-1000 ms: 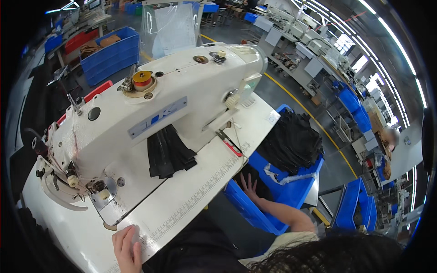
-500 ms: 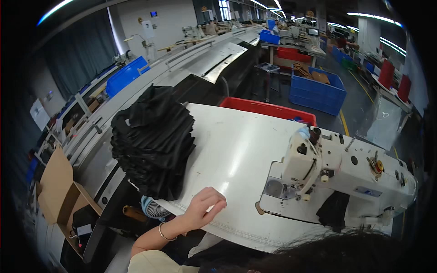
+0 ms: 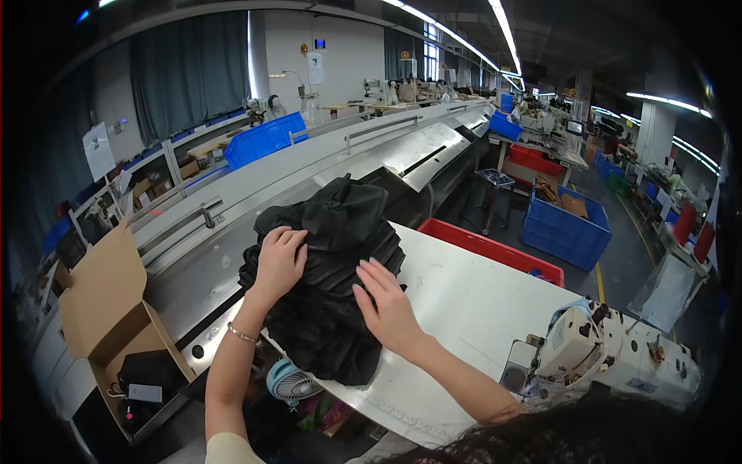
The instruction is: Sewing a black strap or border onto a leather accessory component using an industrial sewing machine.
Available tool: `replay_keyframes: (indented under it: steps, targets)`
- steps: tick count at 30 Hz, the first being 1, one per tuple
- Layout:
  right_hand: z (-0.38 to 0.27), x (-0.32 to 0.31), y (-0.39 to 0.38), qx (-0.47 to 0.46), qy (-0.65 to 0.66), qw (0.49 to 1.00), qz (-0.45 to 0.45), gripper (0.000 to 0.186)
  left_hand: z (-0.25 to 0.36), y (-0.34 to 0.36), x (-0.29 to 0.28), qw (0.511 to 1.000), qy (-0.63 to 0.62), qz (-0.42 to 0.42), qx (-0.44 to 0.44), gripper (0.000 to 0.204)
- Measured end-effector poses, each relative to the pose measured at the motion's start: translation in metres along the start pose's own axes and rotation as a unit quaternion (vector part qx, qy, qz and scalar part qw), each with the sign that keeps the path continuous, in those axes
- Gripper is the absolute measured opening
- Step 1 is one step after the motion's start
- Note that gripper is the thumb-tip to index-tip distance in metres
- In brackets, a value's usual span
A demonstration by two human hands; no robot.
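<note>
A tall pile of black fabric pieces [image 3: 332,271] sits at the left end of the white sewing table [image 3: 464,301]. My left hand [image 3: 280,261] rests on the upper left of the pile, its fingers bent over the cloth and the thumb apart from them. On the pile's right side is my right hand [image 3: 393,309], fingers stretched out and thumb spread, grasping nothing. The white sewing machine [image 3: 576,344] stands on the table to the right.
An open cardboard box [image 3: 116,332] with black items is at left. A small blue fan [image 3: 292,383] sits below the table edge. Behind the table are a red bin [image 3: 495,251] and a blue crate [image 3: 564,232]. A metal-topped bench [image 3: 309,189] runs along the left.
My left hand has gone from the table's front edge up onto the black pile. My right hand has come into view beside it. The view has swung left.
</note>
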State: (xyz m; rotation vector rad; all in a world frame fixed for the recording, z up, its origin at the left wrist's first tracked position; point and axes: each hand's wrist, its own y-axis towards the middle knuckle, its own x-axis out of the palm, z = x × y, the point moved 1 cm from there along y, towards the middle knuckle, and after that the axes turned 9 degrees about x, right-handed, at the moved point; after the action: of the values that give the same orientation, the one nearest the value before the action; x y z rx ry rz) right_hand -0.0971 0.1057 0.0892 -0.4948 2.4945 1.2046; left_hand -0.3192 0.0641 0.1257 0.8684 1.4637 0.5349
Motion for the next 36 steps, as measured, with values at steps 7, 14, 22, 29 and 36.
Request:
replay_keyframes:
  steps: [7, 14, 22, 29, 36]
  targets:
    - [0.031, 0.113, 0.083, 0.135, -0.111, 0.981, 0.086, 0.055, 0.006, -0.013, 0.007, 0.995, -0.048, 0.021, -0.086, 0.036]
    - [0.049, -0.107, 0.141, 0.124, 0.331, 0.883, 0.310, 0.024, -0.002, -0.015, 0.009, 0.999, 0.029, -0.025, -0.016, 0.025]
    - [-0.012, -0.199, 0.051, 0.109, -0.010, 0.980, 0.165, 0.022, 0.018, 0.024, -0.012, 0.999, 0.027, -0.031, 0.013, 0.019]
    - [-0.048, -0.082, -0.184, 0.070, -0.423, 0.878, -0.213, 0.045, 0.178, -0.005, 0.001, 0.848, -0.498, -0.172, 0.051, 0.012]
    - [-0.048, -0.027, -0.217, 0.083, -0.425, 0.844, -0.316, 0.045, 0.325, -0.054, 0.063, 0.851, -0.238, -0.331, 0.331, 0.025]
